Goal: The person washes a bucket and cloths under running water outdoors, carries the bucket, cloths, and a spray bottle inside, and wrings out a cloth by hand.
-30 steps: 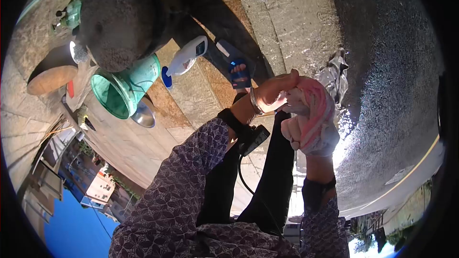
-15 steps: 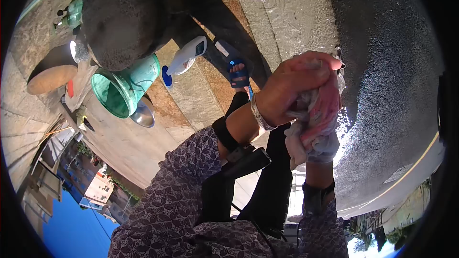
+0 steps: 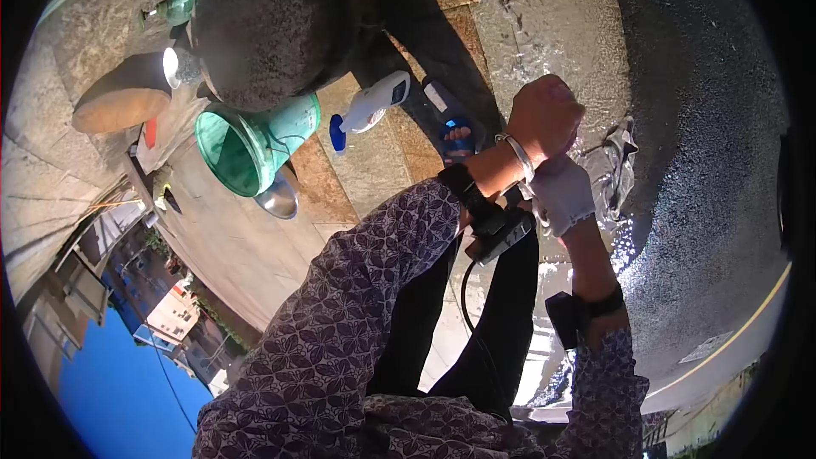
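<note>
My left hand (image 3: 544,115), with a bracelet at its wrist, is closed in a fist above the wet kerb; anything inside it is hidden. Close below it, thin white material (image 3: 563,194) covers my right hand (image 3: 575,201), whose fingers do not show clearly. The two hands overlap near the left wrist. Just right of them, a crumpled, shiny grey piece (image 3: 614,172) lies at the kerb's edge.
A green bucket (image 3: 231,153) lies tipped on the paving beside a metal bowl (image 3: 279,199). Nearby are a white bottle with a blue cap (image 3: 374,104), a large dark round object (image 3: 263,30), a brown basin (image 3: 123,109) and a sandalled foot (image 3: 458,138). Dark asphalt (image 3: 705,161) lies right.
Both hands were pressed together around bunched whitish material. My left hand is now a fist higher up, and my right hand has moved lower and left. The grey piece shows more fully.
</note>
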Motion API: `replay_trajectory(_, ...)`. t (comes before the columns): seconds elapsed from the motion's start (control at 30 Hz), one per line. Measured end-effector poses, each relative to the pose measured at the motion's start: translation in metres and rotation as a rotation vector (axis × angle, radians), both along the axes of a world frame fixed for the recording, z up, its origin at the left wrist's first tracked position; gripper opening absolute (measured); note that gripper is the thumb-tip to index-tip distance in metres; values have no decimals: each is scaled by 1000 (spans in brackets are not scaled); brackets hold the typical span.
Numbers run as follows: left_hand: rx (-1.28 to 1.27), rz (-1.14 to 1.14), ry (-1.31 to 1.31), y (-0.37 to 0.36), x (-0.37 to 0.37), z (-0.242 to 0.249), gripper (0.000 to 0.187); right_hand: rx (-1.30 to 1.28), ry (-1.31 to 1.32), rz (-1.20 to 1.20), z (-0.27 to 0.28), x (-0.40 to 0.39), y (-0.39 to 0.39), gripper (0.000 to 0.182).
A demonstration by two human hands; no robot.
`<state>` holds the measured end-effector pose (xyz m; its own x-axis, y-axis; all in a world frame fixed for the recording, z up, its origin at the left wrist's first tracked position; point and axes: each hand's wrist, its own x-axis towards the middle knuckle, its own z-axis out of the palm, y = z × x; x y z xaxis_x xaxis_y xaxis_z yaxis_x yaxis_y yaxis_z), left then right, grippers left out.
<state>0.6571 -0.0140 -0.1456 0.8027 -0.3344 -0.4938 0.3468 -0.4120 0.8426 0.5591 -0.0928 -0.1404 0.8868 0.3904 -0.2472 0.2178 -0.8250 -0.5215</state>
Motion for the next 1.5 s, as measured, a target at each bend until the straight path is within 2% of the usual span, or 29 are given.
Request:
replay_trajectory(0.07, 100, 183, 184, -5, 3, -5, 10, -186, 185, 51, -15, 5, 8, 20)
replay_trajectory(0.1, 161, 171, 93, -4, 2, -11, 11, 3, 268, -211, -26, 2, 12, 27)
replay_trajectory(0.13, 217, 156, 3, -2, 0, -19, 12, -7, 175, -162, -40, -4, 13, 29)
replay_trajectory(0.2, 222, 155, -56, 4, -4, -31, 12, -68, 469, -235, -58, -1, 21, 37)
replay_trajectory(0.23, 297, 105, -31, 8, -6, -38, 12, -61, 457, -218, -59, 2, 25, 37)
replay_trajectory(0.3, 377, 69, -14, 13, -7, -41, 13, -155, 782, -330, -48, 14, 33, 47)
replay_trajectory(0.33, 424, 30, -9, 16, -9, -45, 12, -151, 770, -317, -61, 5, 37, 47)
replay_trajectory(0.4, 470, 3, -6, 27, -12, -48, 12, 57, 741, -622, -103, -24, 41, 49)
replay_trajectory(0.47, 547, -15, 88, 35, -11, -45, 11, 80, 674, -543, -77, -10, 51, 55)
replay_trajectory(0.53, 579, 32, 45, 52, -9, -37, 11, -41, 813, -559, -48, 12, 62, 52)
replay_trajectory(0.6, 664, 42, -52, 74, -4, -31, 12, -121, 835, -447, -19, 34, 73, 41)
replay_trajectory(0.7, 515, 329, -286, 112, 3, -8, 12, 15, 636, -344, 28, 66, 94, 34)
replay_trajectory(0.73, 644, 268, -241, 125, 16, 14, 13, 28, 552, -270, 36, 71, 98, 33)
replay_trajectory(0.77, 568, 241, -311, 151, 21, 18, 15, 134, 601, -341, 51, 83, 103, 36)
replay_trajectory(0.83, 109, 737, -112, 189, 38, 51, 12, 385, 635, -395, 68, 105, 120, 44)
replay_trajectory(0.87, -260, 870, 21, 206, 49, 84, 7, 522, 538, -392, 93, 121, 125, 49)
replay_trajectory(0.9, -142, 899, -191, 231, 58, 95, 5, 1106, 631, -445, 106, 132, 133, 45)
replay_trajectory(0.93, -214, 984, -171, 255, 66, 114, 5, 792, 504, -380, 112, 138, 134, 44)
replay_trajectory(1.0, -425, 1104, -78, 310, 83, 142, 9, 802, 431, -453, 100, 131, 142, 42)
replay_trajectory(1.03, -344, 1148, -134, 322, 92, 149, 13, 784, 439, -477, 92, 125, 141, 42)
replay_trajectory(1.07, -263, 1184, -185, 330, 100, 151, 18, 635, 404, -519, 82, 116, 138, 37)
replay_trajectory(1.13, 348, 1110, -47, 350, 102, 140, 42, 458, 396, -575, 53, 86, 128, 32)
replay_trajectory(1.2, 968, 544, -433, 442, 91, 78, 63, 548, 749, -746, 1, 49, 107, 28)
replay_trajectory(1.23, 999, 516, -533, 412, 85, 90, 66, 452, 642, -678, -26, 24, 91, 23)
replay_trajectory(1.27, 960, 403, -763, 392, 76, 93, 51, 357, 543, -604, -54, -6, 71, 19)
replay_trajectory(1.33, 915, 351, -805, 324, 51, 105, 38, 202, 749, -641, -112, -52, 25, 38)
replay_trajectory(1.4, 845, 252, -816, 272, 20, 95, 29, -383, 699, -67, -157, -84, -31, 37)
replay_trajectory(1.47, 629, 135, -685, 235, -11, 72, 22, -509, 869, -153, -163, -99, -77, 31)
replay_trajectory(1.5, 530, 35, -590, 220, -24, 59, 21, -549, 889, -188, -191, -126, -104, 36)
